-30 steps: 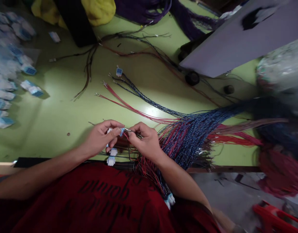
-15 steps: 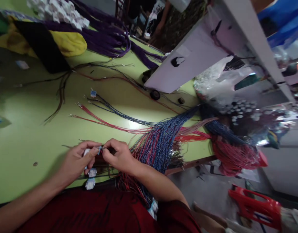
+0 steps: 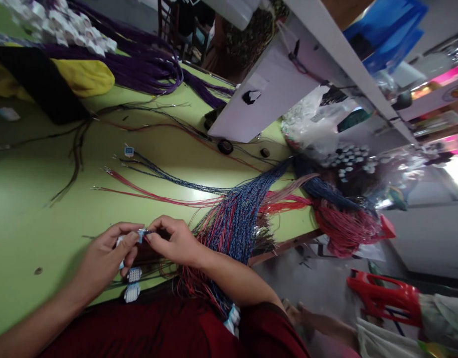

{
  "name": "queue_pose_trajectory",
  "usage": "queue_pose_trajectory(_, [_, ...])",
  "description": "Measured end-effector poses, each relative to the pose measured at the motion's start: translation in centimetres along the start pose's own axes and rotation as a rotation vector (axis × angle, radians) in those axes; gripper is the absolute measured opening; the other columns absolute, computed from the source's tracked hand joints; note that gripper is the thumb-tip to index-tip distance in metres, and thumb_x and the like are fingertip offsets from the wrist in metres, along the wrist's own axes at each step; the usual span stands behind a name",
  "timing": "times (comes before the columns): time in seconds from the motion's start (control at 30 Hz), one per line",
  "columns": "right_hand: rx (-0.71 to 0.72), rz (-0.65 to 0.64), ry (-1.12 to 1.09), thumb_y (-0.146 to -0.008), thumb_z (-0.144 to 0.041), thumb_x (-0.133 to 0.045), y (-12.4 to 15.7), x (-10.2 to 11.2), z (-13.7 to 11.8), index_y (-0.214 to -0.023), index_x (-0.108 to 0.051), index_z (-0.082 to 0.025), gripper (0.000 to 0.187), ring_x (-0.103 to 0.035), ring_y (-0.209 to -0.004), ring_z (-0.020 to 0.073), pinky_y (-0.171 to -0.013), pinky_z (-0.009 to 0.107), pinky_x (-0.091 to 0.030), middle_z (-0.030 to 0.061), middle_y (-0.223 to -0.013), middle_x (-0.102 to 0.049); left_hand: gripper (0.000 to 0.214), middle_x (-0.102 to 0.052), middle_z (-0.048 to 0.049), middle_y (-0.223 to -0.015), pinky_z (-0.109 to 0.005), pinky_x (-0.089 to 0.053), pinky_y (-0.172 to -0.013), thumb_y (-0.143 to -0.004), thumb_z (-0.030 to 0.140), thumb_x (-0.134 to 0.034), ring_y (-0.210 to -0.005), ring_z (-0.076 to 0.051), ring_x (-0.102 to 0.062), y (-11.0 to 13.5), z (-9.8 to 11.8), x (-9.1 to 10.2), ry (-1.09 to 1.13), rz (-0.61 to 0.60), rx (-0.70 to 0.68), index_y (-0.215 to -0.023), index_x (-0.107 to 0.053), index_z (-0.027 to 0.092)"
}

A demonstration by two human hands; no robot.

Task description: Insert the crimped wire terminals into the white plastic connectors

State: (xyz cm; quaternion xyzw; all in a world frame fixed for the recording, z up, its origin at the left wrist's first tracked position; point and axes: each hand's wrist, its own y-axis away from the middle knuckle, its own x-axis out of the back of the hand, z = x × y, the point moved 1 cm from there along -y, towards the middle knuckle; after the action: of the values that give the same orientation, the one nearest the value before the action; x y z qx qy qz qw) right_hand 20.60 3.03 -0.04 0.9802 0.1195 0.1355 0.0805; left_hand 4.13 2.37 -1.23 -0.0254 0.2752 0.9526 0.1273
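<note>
Between the thumb and fingers of my left hand [image 3: 112, 253] is a small blue-and-white connector housing [image 3: 141, 234]. Pinched in my right hand [image 3: 174, 239] is a thin dark wire [image 3: 148, 232], its end at the connector; how far it goes in is too small to tell. Just below my left hand lie two white multi-hole connectors [image 3: 134, 274] near the table's front edge. A thick bundle of blue and red wires [image 3: 238, 219] runs beside my right forearm. Ahead of my hands, loose red wires [image 3: 150, 190] and a blue connector [image 3: 128, 150] rest on the green table [image 3: 65, 228].
A white panel [image 3: 247, 104] with a black tape roll [image 3: 225, 146] at its foot stands ahead. Purple wires [image 3: 147, 74], a yellow cloth [image 3: 83, 77] and white connectors [image 3: 65, 27] lie at the far left. A red stool [image 3: 387, 298] is on the floor at right.
The view has shifted, moving the table and its contents slightly leftward in the picture. Both hands keep their pinch, and the wire end remains at the connector.
</note>
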Motion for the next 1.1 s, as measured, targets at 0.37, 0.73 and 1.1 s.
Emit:
queue_pose_trajectory(0.37, [0.035, 0.014, 0.005, -0.076, -0.025, -0.056, 0.0, -0.2, -0.1, -0.071, -0.057, -0.017, 0.009, -0.046, -0.053, 0.0073, -0.052, 0.019, -0.038, -0.0048, -0.059, -0.054, 0.051, -0.048, 0.0095, -0.04, -0.019, -0.033, -0.033, -0.071, 0.057, -0.065, -0.033, -0.009, -0.039, 0.1, 0.6, -0.3, -0.044, 0.017, 0.026, -0.098, -0.057, 0.014])
queue_pose_trajectory(0.73, [0.07, 0.009, 0.061, -0.074, -0.023, -0.053, 0.1, 0.0, -0.2, -0.069, -0.056, -0.018, 0.008, -0.044, -0.054, 0.0072, -0.052, 0.018, -0.037, -0.005, -0.059, -0.052, 0.05, -0.049, 0.0091, -0.04, -0.019, -0.032, -0.033, -0.074, 0.057, -0.064, -0.031, -0.008, -0.041, 0.2, 0.5, -0.1, -0.012, -0.036, 0.024, -0.098, -0.057, 0.013])
queue_pose_trajectory(1.1, [0.252, 0.062, 0.209, -0.082, -0.023, -0.052, 0.1, 0.1, -0.1, -0.074, -0.059, -0.019, 0.012, -0.051, -0.057, 0.0087, -0.056, 0.02, -0.042, -0.002, -0.065, -0.058, 0.034, -0.05, 0.0096, -0.041, -0.018, -0.034, -0.035, -0.078, 0.045, -0.059, -0.032, -0.008, -0.043, -0.4, 1.1, -0.2, -0.084, -0.031, -0.054, -0.094, -0.057, 0.015])
